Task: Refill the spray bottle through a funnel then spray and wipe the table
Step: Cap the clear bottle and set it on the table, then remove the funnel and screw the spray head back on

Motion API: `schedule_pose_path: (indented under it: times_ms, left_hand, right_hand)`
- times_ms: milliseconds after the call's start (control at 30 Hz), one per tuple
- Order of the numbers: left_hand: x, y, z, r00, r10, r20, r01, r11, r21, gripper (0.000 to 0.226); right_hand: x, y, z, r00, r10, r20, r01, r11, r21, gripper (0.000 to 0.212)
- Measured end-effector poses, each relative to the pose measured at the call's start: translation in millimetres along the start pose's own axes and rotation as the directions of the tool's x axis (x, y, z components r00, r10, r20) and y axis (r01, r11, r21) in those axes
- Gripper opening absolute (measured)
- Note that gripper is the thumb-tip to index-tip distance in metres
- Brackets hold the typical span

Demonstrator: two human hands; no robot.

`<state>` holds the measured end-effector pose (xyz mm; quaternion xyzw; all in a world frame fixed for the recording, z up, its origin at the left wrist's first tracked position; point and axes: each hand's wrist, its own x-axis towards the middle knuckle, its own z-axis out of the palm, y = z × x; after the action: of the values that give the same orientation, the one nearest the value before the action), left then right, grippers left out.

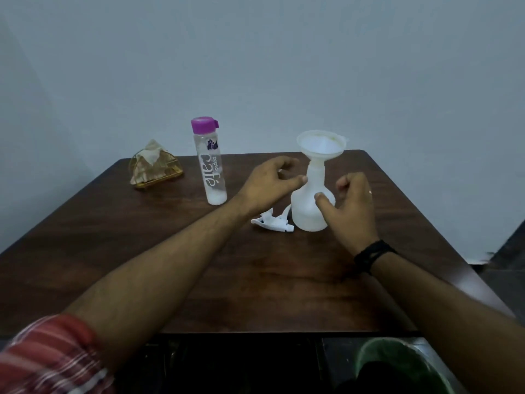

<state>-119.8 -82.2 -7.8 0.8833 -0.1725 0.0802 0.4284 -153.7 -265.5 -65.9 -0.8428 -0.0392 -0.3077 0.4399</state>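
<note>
A white spray bottle [305, 206] stands uncapped on the dark wooden table [176, 251], with a white funnel [321, 145] seated in its neck. Its white trigger head [274, 221] lies on the table just left of the bottle's base. My left hand [272, 180] hovers left of the bottle neck, fingers curled and apart, thumb tip close to the neck, holding nothing. My right hand [353, 206] is at the bottle's right side, thumb against its shoulder, fingers loosely curled and not wrapped around it. A clear water bottle [211, 169] with a purple cap stands further left.
A golden wire holder with paper napkins [153, 166] sits at the table's back left. A green bin [403, 365] is on the floor below the table's near right edge. A plain wall stands right behind the table.
</note>
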Motion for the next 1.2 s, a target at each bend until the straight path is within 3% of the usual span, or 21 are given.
schedule_pose_path:
  times_ms: [167,267,533,667,800,967,1100,1200]
  left_hand:
    - [11.5,17.1,26.5,1.000,-0.019,-0.013,0.015,0.970,-0.242,0.049]
    - [20.0,16.1,36.2,0.997,-0.018,-0.080,-0.001,0.973,-0.231,0.040]
    - [36.1,13.2,29.4,0.994,-0.007,-0.106,-0.022,0.963,-0.269,0.031]
    - [43.1,15.9,31.4,0.997,0.005,-0.080,-0.021,0.978,-0.206,0.034]
    - [49.1,17.9,26.4,0.994,0.012,-0.106,-0.041,0.959,-0.280,0.032]
    - [60.4,37.3,-7.3,0.967,0.055,-0.250,-0.154,0.906,-0.395,0.031]
    - [71.1,36.4,-35.5,0.949,0.148,-0.279,-0.197,0.968,-0.156,0.021]
    - [80.0,16.1,-40.0,0.962,0.101,-0.252,-0.094,0.995,0.037,0.037]
  right_hand:
    - [28.5,12.1,21.5,0.973,0.061,0.224,-0.073,0.996,0.042,0.076]
    - [33.9,19.2,34.8,0.950,0.049,0.309,-0.073,0.995,0.067,0.071]
    - [42.6,29.1,44.3,0.961,0.058,0.270,-0.083,0.993,0.082,0.061]
    - [45.1,34.4,44.6,0.960,0.050,0.277,-0.083,0.991,0.108,0.061]
    - [44.0,37.6,46.3,0.965,0.063,0.255,-0.086,0.993,0.082,0.052]
    - [46.1,39.5,47.5,0.959,0.074,0.273,-0.083,0.996,0.023,0.054]
    - [59.7,48.2,38.1,0.951,0.090,0.297,-0.092,0.996,-0.006,0.062]
    - [69.4,61.0,25.9,0.958,0.130,0.256,-0.129,0.991,-0.022,0.062]
